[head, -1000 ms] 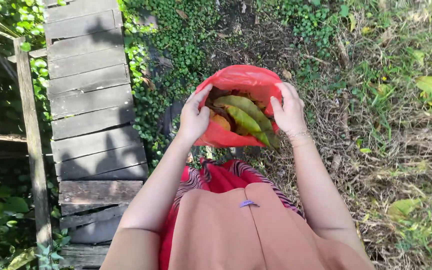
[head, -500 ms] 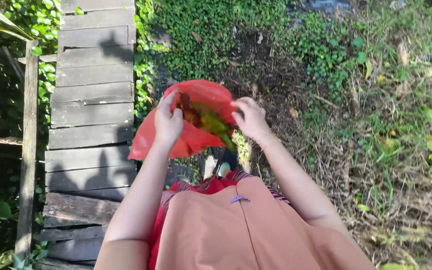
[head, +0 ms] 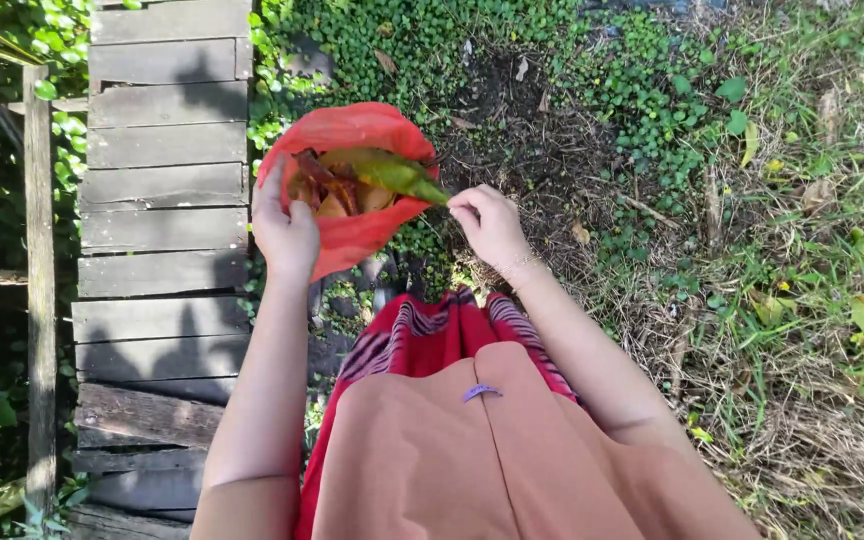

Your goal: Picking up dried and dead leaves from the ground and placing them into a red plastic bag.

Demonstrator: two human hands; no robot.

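Fingers of my left hand (head: 285,232) curl over the red bag's (head: 352,130) near rim, holding it up above creeping plants. Right hand (head: 492,225) pinches the tip of a long green leaf (head: 384,170) jutting past the bag's right edge. Boardwalk (head: 162,200) lies left; open dry grass (head: 802,400) right.

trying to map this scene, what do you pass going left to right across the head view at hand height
wooden post → plank walkway → left hand → red bag → green leaf → right hand → dry grass
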